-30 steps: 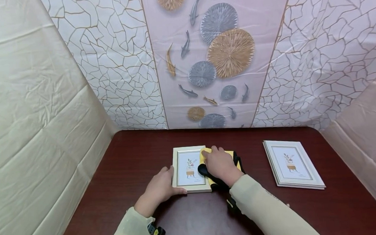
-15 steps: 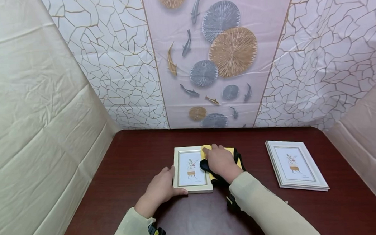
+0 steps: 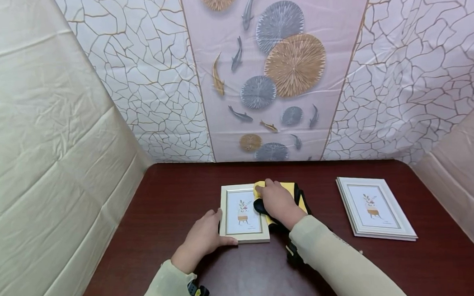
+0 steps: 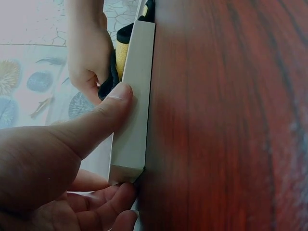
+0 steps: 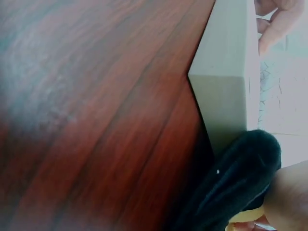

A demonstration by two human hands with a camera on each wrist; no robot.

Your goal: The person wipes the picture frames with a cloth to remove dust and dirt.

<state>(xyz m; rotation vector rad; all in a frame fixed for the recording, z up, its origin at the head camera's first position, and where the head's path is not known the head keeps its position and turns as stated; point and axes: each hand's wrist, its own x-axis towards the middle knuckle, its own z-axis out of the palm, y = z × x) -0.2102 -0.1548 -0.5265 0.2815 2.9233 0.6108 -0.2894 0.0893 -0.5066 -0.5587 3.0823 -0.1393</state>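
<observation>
A cream picture frame [image 3: 244, 238] lies flat on the table in the head view, with a potted-plant print in it. My left hand [image 3: 201, 236] holds its near left corner, thumb on the near side and fingers at the left side. In the left wrist view that thumb [image 4: 103, 113] presses the frame's side wall [image 4: 132, 125]. At the frame's right edge, my right hand [image 3: 280, 204] grips a yellow cloth [image 3: 289, 189] with black trim against the frame. The right wrist view has the black trim [image 5: 240, 168] touching the frame's corner side; most of the right fingers are hidden there.
More cream frames, stacked with a similar print [image 3: 373, 207] on top, lie at the right of the dark red table [image 3: 174, 188]. A patterned cloth backdrop [image 3: 156, 89] stands behind the table, and pale fabric walls [image 3: 59, 177] flank it.
My right hand and the yellow cloth have slid a little toward the far end of the frame's right edge. My left hand keeps its hold. The head view has shifted slightly.
</observation>
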